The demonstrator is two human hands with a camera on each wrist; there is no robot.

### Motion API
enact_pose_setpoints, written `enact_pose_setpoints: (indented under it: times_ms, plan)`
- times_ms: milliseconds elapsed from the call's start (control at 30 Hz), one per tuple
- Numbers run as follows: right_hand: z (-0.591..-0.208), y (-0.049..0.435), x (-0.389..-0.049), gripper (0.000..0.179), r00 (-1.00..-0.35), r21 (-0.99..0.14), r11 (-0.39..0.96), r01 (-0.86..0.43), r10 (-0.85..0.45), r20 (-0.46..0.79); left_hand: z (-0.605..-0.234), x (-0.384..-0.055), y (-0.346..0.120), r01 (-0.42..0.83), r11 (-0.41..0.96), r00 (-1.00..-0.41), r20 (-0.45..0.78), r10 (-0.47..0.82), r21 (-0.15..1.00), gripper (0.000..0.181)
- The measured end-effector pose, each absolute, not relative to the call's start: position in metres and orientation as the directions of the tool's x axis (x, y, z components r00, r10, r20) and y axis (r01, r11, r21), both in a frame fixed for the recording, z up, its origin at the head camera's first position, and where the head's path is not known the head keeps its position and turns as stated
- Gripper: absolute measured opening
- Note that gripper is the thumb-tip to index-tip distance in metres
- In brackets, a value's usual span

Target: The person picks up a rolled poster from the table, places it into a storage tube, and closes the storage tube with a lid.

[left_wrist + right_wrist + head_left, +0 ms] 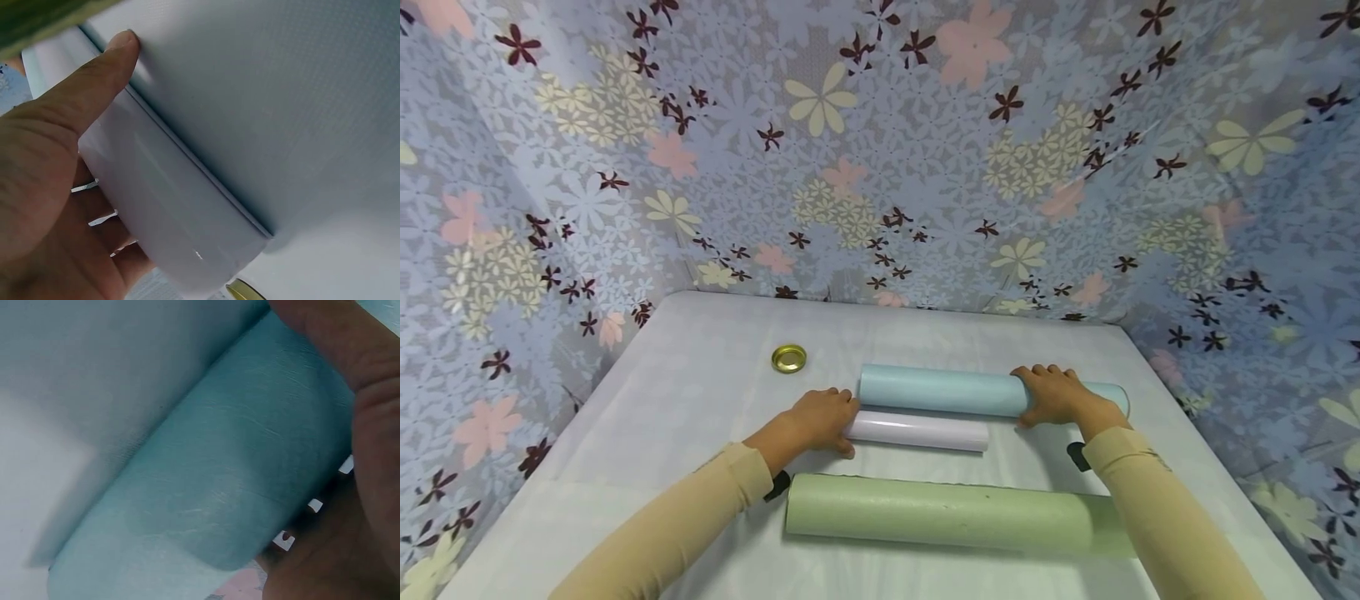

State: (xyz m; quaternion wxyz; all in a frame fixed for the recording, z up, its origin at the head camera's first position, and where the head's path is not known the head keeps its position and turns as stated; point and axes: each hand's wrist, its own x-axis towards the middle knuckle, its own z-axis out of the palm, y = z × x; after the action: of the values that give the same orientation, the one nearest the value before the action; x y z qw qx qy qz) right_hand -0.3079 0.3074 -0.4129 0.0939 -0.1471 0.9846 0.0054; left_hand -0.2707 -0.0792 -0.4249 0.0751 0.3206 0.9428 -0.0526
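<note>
A narrow, glossy white roll (917, 431) lies in the middle of the table, with my left hand (818, 421) gripping its left end. In the left wrist view the thumb crosses one side of that white roll (169, 181) and the fingers wrap the other side. Just behind it lies a thicker light-blue roll (943, 390). My right hand (1054, 397) grips this blue roll toward its right end; the right wrist view shows the thumb on one side of the blue roll (200, 462) and the fingers on the other. The palms hide parts of both rolls.
A large pale-green roll (940, 511) lies at the front of the white-covered table (700, 367), its right end behind the right sleeve. A small gold lid (789, 358) sits at the back left. Floral cloth (880, 150) hangs around the table's back and sides.
</note>
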Motion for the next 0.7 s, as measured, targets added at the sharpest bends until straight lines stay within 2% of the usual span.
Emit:
enact_pose_setpoints:
  times_ms: [700]
  plan:
    - [-0.425, 0.309, -0.309, 0.079, -0.947, -0.037, 0.952, -0.304, -0.306, -0.096, -0.426, -0.269, -0.072, 0.611, 0.791, -0.788, -0.135, 0.601, -0.045, 0.060]
